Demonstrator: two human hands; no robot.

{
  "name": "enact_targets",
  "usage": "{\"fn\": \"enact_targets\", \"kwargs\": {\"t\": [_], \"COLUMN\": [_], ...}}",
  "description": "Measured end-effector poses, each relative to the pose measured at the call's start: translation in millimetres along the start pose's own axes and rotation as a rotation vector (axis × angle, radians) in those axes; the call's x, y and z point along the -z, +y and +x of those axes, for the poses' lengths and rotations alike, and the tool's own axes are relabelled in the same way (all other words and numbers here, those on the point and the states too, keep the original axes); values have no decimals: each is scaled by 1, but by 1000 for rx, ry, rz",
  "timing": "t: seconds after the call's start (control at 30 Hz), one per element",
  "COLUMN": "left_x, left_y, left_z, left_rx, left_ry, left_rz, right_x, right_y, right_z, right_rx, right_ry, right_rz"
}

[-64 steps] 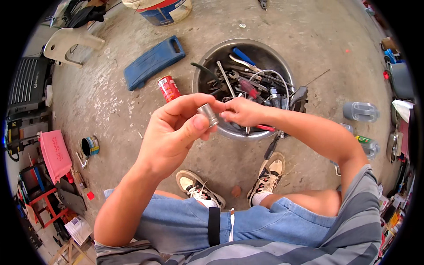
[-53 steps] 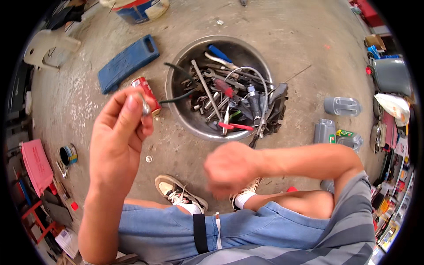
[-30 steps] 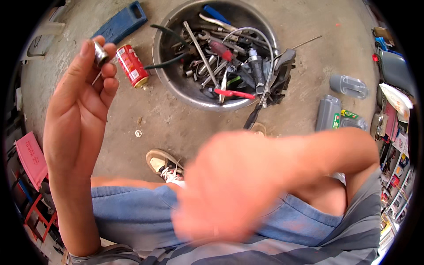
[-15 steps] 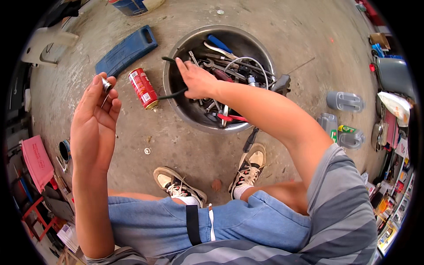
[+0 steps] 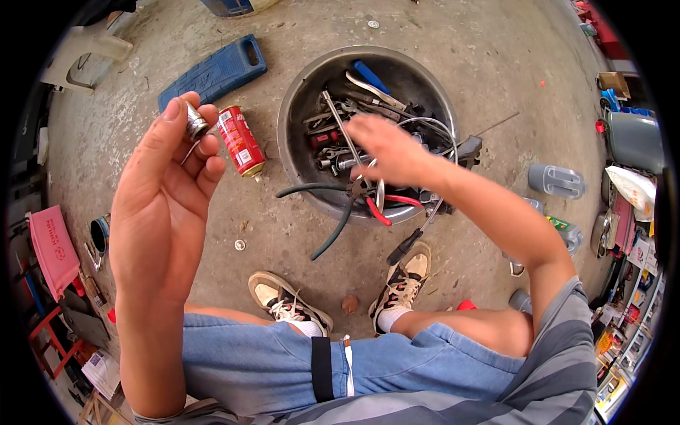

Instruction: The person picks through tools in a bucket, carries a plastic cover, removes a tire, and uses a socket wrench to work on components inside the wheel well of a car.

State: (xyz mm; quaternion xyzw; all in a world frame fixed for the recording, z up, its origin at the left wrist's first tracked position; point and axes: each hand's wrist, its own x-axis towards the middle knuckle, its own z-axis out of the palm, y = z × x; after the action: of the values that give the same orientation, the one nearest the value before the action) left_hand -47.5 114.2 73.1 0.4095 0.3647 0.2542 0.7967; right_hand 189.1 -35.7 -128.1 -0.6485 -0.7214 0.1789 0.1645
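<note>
A small chrome socket [image 5: 196, 126] is pinched between the thumb and fingers of my left hand [image 5: 159, 205], raised at the left. My right hand [image 5: 397, 152] hovers over a steel basin [image 5: 290, 142] full of tools. It is smeared by motion; thumb and fingers look apart, with nothing visible between them. Beside its fingertips a long metal bar [image 5: 338, 120] leans in the basin. Below, green-handled pliers [image 5: 333, 212] lie across the near rim, handles splayed outward. Red handles [image 5: 379, 212] show beside their joint. Wrenches and other tools in the basin are partly hidden by my right hand.
A red spray can [image 5: 241, 142] lies left of the basin, with a blue plastic case [image 5: 212, 71] beyond it. A screwdriver [image 5: 405, 248] juts over the near rim towards my shoe [image 5: 404, 283]. Grey jugs [image 5: 557, 180] stand at the right; a pink box [image 5: 53, 244] sits far left.
My right hand has let go of the green-handled pliers, now on the near rim, and moved right over the tools. My left hand still holds the socket, slightly further right and lower in view.
</note>
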Motion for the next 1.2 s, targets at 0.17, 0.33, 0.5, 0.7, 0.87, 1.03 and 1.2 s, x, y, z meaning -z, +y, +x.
{"fn": "enact_targets", "kwargs": {"t": [0.17,0.33,0.5,0.7,0.87,1.03,1.2], "left_x": [0,18,11,7,-1,-6,-5], "left_y": [-4,-8,-5,-7,-7,-8,-11], "left_z": [6,14,17,17,17,18,19], "left_rx": [14,23,38,45,54,68,76], "left_ry": [1,66,62,53,37,28,20], "left_rz": [10,22,21,28,34,39,47], "right_x": [-5,-13,-9,-5,2,0,-19], "right_y": [76,103,112,53,13,-29,-45], "right_z": [31,45,36,20,-5,-15,-21], "right_rx": [-455,-768,-557,-363,-159,119,85], "right_ry": [24,-233,-246,-100,-43,34,17], "right_rz": [-310,-142,-157,-191,-224,-302,-205]}}
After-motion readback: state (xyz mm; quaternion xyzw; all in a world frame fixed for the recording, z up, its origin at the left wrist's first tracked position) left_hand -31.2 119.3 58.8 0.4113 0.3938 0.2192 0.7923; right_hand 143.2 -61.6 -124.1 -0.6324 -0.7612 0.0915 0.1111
